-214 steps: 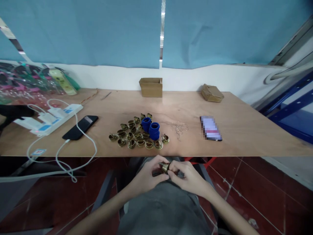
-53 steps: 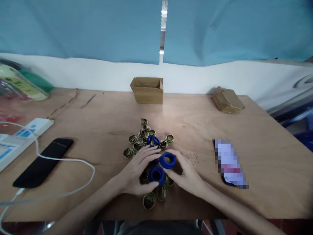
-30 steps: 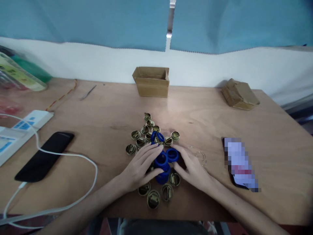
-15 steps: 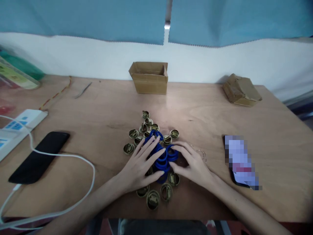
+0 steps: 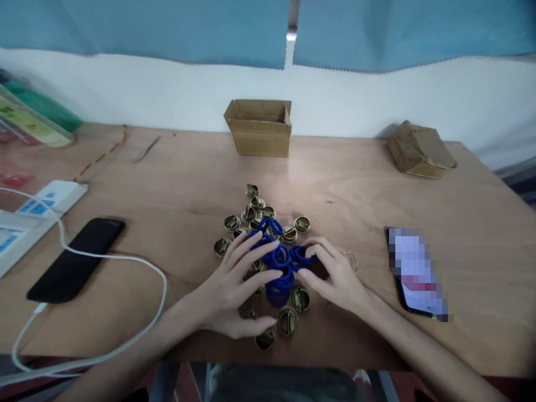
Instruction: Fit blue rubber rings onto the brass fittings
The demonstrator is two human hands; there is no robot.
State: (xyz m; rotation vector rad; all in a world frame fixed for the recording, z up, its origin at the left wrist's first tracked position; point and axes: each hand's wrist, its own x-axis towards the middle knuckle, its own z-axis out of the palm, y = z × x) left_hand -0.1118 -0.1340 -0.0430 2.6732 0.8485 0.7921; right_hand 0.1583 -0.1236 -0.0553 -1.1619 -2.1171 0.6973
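Head view: blue rings point(image 5: 281, 281) between left grip point(image 5: 228, 293), spread, and right grip point(image 5: 341, 279), hold unclear.

The left hand point(image 5: 232, 290) and right hand point(image 5: 340, 276) have moved from short of the tabletop point(image 5: 347, 184) to over it and no longer hold one of the brass fittings point(image 5: 288, 322). The blue rings point(image 5: 278, 297), previously two upright stacks beyond the hands, are now spread between them. The left thumb has swung nearer the person, off the rings.
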